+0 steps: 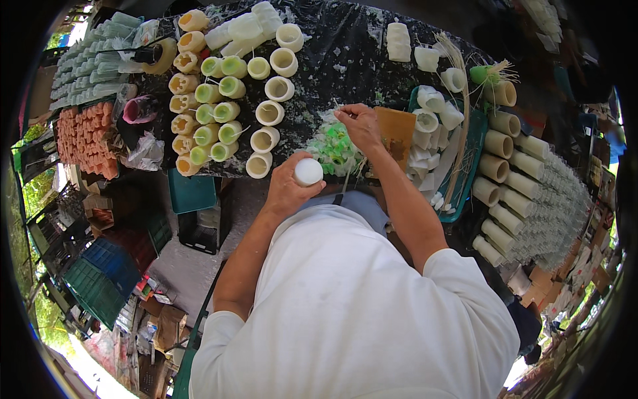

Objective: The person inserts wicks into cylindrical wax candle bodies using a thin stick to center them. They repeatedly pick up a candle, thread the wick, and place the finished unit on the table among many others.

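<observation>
Cradling the white cylinder (308, 172) at the table's (325, 63) near edge calls for a light, level grip from the curled left hand (284, 182), with the separate right hand (361, 128), its grip unclear, best kept from dragging through the green-and-white scraps (332, 147).

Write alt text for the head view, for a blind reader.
Left hand holding a white cylinder, with the right hand at a pile of green and white scraps on a dark table. Rows of amber, green and cream pieces stand left; a teal tray with white pieces lies right.
</observation>
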Tool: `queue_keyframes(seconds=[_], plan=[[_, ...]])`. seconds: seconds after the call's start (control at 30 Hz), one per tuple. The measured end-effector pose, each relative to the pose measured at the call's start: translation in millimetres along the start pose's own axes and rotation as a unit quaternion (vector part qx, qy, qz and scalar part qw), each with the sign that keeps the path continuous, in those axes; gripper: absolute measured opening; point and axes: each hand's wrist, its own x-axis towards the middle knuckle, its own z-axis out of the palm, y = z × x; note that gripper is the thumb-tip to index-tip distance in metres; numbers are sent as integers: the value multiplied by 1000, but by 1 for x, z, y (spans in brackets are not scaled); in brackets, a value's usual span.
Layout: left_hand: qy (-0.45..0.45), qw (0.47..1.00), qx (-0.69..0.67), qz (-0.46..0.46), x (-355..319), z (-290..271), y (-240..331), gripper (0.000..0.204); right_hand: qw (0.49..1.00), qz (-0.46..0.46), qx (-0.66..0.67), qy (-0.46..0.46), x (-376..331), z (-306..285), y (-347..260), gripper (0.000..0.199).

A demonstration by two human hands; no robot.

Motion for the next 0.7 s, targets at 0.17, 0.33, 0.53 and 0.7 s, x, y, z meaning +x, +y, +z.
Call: queue_keyframes(seconds=[0.17, 0.33, 0.53, 0.7], plan=[[-43, 998, -13, 36, 8, -4, 23, 53, 980, 25, 191, -47, -34, -60, -56, 17], [-6, 995, -40, 92, 22, 3, 38, 36, 950, -56, 302, -56, -54, -87, -93, 15], [18, 995, -30, 95, 23, -4, 66, 32, 975, -201, -32, -95, -101, -126, -151, 18], [26, 995, 2, 99, 16, -7, 83, 25, 901, -378, -199, -79, -121, -135, -174, 23]])
